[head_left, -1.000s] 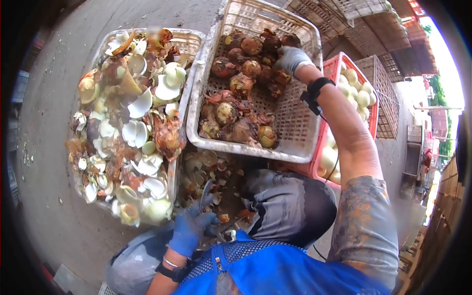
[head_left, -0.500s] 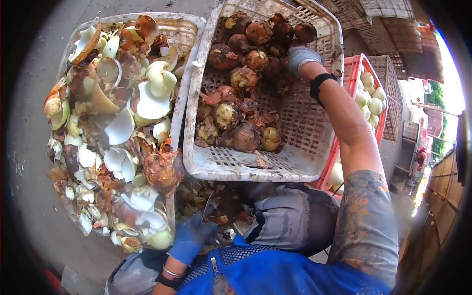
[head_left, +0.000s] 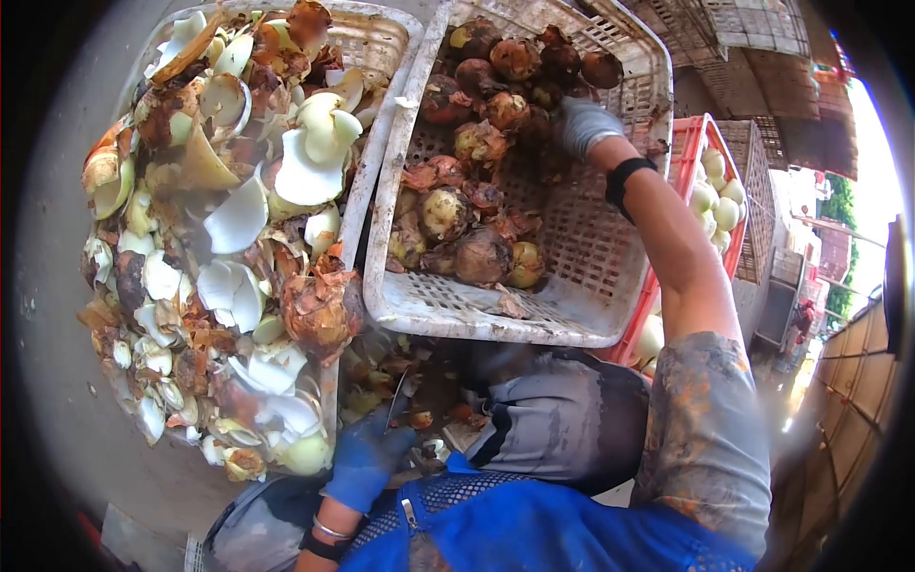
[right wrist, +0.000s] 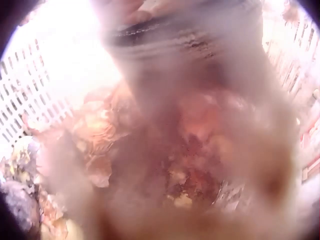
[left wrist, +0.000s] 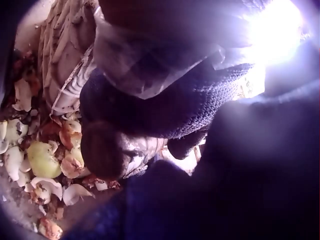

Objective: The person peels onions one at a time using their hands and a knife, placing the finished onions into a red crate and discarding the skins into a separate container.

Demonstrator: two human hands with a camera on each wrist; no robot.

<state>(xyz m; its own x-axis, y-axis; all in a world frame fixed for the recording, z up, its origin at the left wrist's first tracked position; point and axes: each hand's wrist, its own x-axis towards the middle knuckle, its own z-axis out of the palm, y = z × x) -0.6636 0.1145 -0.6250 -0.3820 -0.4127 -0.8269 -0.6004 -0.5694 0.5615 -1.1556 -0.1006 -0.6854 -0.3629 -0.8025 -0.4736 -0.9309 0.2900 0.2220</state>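
Note:
In the head view my right hand (head_left: pixel 588 127), in a grey glove, reaches down into a white plastic crate (head_left: pixel 515 327). It is among brown-skinned onions (head_left: pixel 515 59) near the crate's far right side. Its fingertips are hidden, and in the blurred right wrist view I cannot tell whether they hold an onion. Low in front of the body, my left hand (head_left: pixel 367 462) wears a blue glove and grips a knife (head_left: pixel 397 396), its thin blade pointing up and away. The left wrist view shows the gloved fingers (left wrist: pixel 160 107) curled round the handle.
To the left a second crate (head_left: pixel 416 29) is heaped with onion peels (head_left: pixel 238 214). On the right, behind my forearm, a red crate (head_left: pixel 688 143) holds peeled white onions (head_left: pixel 715 191). More scraps (left wrist: pixel 45 160) lie on the ground below. Stacked crates (head_left: pixel 762 24) stand at the back right.
The head view has shifted, so the crates appear larger and lower than a second ago. My right hand stays in the onion crate, slightly farther down among the onions. The left hand keeps the knife.

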